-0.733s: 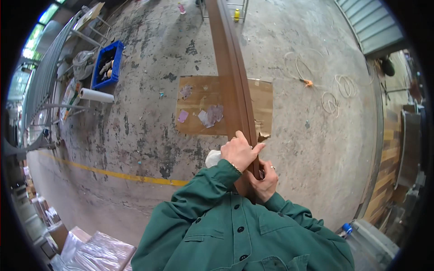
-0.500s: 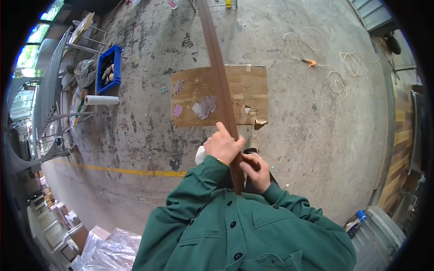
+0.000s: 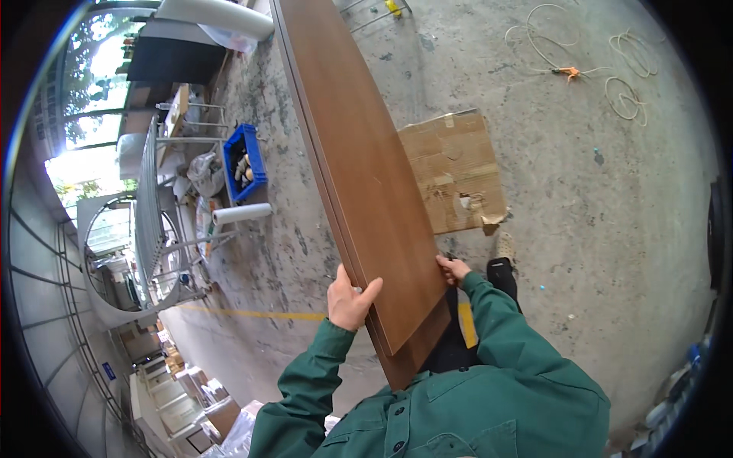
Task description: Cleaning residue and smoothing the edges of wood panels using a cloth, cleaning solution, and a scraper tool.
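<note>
A long brown wooden panel point(image 3: 374, 164) stretches from my waist up past the top of the view, its broad face turned up. Along its left side and near end shows a second brown layer point(image 3: 412, 347); I cannot tell if it is a separate board. My left hand point(image 3: 351, 300) holds the left edge, thumb on the face, other fingers along the side. At the right edge, my right hand point(image 3: 453, 269) is closed on the panel with its fingers partly hidden beneath. Flat cardboard point(image 3: 458, 172) lies on the floor beyond, its left part covered by the panel.
A blue crate point(image 3: 244, 164) with things in it and a white roll point(image 3: 243, 213) are on the left, by a metal rack. Far right, a pale hose point(image 3: 534, 46) with an orange fitting point(image 3: 566, 73) lies coiled. My foot point(image 3: 505, 248) is near the cardboard.
The panel has turned from edge-on to show its broad face. My hands have moved apart to its two edges, and the view has swung left.
</note>
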A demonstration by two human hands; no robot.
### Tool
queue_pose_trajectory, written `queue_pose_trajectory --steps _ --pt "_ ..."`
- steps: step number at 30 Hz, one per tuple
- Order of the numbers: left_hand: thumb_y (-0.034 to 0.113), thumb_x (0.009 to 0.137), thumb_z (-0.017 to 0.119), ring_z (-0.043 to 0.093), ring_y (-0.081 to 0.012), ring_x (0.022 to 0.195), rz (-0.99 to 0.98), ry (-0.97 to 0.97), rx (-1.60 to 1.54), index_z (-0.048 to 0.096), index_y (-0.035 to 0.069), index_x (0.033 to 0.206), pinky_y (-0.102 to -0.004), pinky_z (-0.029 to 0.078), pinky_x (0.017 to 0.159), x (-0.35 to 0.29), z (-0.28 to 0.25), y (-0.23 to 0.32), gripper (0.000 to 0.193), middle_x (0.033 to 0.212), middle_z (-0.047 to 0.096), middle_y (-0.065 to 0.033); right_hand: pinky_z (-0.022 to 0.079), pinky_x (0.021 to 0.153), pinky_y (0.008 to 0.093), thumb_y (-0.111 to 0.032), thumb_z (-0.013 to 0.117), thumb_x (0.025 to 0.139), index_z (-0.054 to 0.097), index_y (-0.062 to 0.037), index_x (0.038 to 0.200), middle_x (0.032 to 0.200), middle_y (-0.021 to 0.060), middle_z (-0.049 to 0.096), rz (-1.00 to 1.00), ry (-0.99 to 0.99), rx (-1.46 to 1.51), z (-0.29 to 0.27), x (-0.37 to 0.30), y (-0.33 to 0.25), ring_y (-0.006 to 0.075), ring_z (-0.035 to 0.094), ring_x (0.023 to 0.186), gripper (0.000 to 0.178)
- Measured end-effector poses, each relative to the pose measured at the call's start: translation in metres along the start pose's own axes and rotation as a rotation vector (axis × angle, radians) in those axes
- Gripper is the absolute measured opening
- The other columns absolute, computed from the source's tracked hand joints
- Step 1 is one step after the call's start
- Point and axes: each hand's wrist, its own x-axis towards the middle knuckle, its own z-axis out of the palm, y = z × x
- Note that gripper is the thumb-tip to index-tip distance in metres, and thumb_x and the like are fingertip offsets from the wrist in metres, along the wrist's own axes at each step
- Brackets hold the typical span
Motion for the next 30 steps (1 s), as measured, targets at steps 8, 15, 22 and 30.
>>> queue_pose_trajectory --steps 8,15,22,30 --pt "0.013 0.074 0.066 0.057 -0.0158 0.086 -0.092 -0.212 -0.516 0.047 -0.003 0.105 -0.0280 0.047 0.075 0.018 -0.040 -0.112 0.039 0.097 0.059 -0.0107 0.033 0.040 0.0265 -0.051 0.061 0.074 0.062 -0.0050 0.078 0.063 0.0016 0.055 -0.078 0.286 -0.313 0.000 -0.002 0.010 0.0114 0.045 0.046 0.046" --pt "0.020 0.076 0.067 0.056 -0.0143 0.087 -0.258 -0.275 -0.713 0.050 -0.004 0.105 -0.0261 0.046 0.077 0.038 -0.018 -0.225 0.041 0.099 0.058 -0.0091 0.045 0.069 0.0298 -0.041 0.064 0.075 0.067 -0.0007 0.084 0.078 0.0110 0.065 -0.425 0.599 -0.534 0.013 -0.039 -0.001 0.0174 0.060 0.074 0.041" --pt "0.047 0.081 0.055 0.057 -0.0149 0.086 -0.292 -0.146 -0.439 0.056 -0.004 0.097 -0.0280 0.044 0.076 0.061 0.065 -0.256 0.053 0.090 0.062 -0.0119 0.046 0.065 0.0312 -0.040 0.066 0.073 0.066 0.0016 0.081 0.073 0.0112 0.064 -0.503 0.766 -0.519 -0.015 -0.057 -0.019 0.0171 0.059 0.068 0.042" --pt "0.064 0.076 0.046 0.056 -0.0324 0.094 -0.336 -0.179 -0.303 0.056 -0.005 0.099 -0.0360 0.043 0.081 0.085 0.111 -0.271 0.074 0.096 0.059 -0.0223 0.046 0.066 0.0296 -0.033 0.072 0.069 0.065 0.0051 0.081 0.073 0.0096 0.064 -0.463 0.890 -0.578 -0.005 -0.081 -0.034 0.0153 0.058 0.068 0.040"
